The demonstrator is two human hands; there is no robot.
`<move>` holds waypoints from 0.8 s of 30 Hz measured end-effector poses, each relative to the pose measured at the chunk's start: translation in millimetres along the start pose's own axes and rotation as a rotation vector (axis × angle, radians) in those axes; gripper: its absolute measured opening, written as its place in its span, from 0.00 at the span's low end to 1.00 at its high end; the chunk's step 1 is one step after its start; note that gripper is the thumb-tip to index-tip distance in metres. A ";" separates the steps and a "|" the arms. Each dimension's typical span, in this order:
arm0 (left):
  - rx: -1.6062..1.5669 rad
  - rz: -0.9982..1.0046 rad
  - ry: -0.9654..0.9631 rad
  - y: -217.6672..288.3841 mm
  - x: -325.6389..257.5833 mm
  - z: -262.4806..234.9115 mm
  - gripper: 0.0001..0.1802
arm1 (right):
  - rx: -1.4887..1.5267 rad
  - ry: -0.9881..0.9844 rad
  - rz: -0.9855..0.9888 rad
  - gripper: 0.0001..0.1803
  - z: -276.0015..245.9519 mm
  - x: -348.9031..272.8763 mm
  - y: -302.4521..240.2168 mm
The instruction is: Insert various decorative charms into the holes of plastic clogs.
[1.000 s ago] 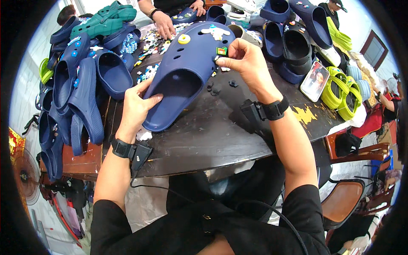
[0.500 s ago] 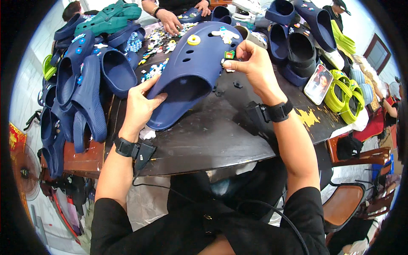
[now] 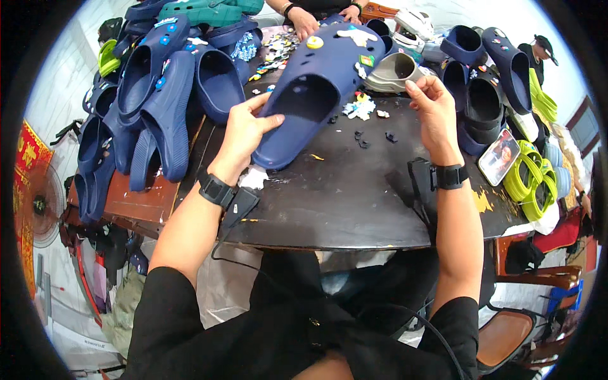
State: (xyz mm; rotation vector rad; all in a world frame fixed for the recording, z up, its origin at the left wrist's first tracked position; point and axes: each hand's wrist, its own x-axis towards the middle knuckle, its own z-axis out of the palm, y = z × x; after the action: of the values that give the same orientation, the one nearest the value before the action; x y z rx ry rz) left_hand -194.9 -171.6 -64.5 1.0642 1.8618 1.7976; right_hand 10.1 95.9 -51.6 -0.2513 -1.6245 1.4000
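Observation:
My left hand (image 3: 244, 136) grips a navy clog (image 3: 296, 136) by its heel edge, thumb inside the opening. The clog is tilted over the table with its toe pointing away. On its upper sit a yellow ring charm (image 3: 315, 42), a white figure charm (image 3: 358, 36), a green charm (image 3: 366, 61) and a small white charm (image 3: 361, 71). To the right of the clog, my right hand (image 3: 437, 111) is raised and apart from it, thumb and forefinger together. Whether anything small is between those fingertips cannot be made out.
Navy clogs (image 3: 168, 117) are piled at the left, more (image 3: 484, 107) at the right. A grey clog (image 3: 392, 73) and white charms (image 3: 360, 107) lie beyond my hands. A phone (image 3: 499, 158) leans by lime sandals (image 3: 532, 183). Across the table (image 3: 329, 202), another person's hands (image 3: 304, 24) are busy.
My right hand has left the clog's side and drawn off to the right. My left hand still holds the clog. The whole view has shifted, so the piles appear farther right.

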 end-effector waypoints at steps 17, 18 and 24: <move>-0.247 0.041 0.292 -6.5 16.4 -30.7 0.26 | -0.403 -0.318 0.273 0.08 9.7 19.0 31.7; -0.227 0.029 0.302 -5.8 17.2 -31.6 0.25 | -0.493 -0.321 0.258 0.09 14.9 25.1 33.2; -0.310 0.050 0.326 -4.8 18.7 -34.0 0.21 | -0.902 -0.530 -0.102 0.08 57.3 65.0 43.1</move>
State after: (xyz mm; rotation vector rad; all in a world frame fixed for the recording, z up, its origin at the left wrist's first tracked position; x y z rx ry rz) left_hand -232.3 -181.8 -59.7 0.7466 1.6530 2.3088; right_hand -84.6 115.9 -49.8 -0.3172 -2.6061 0.5849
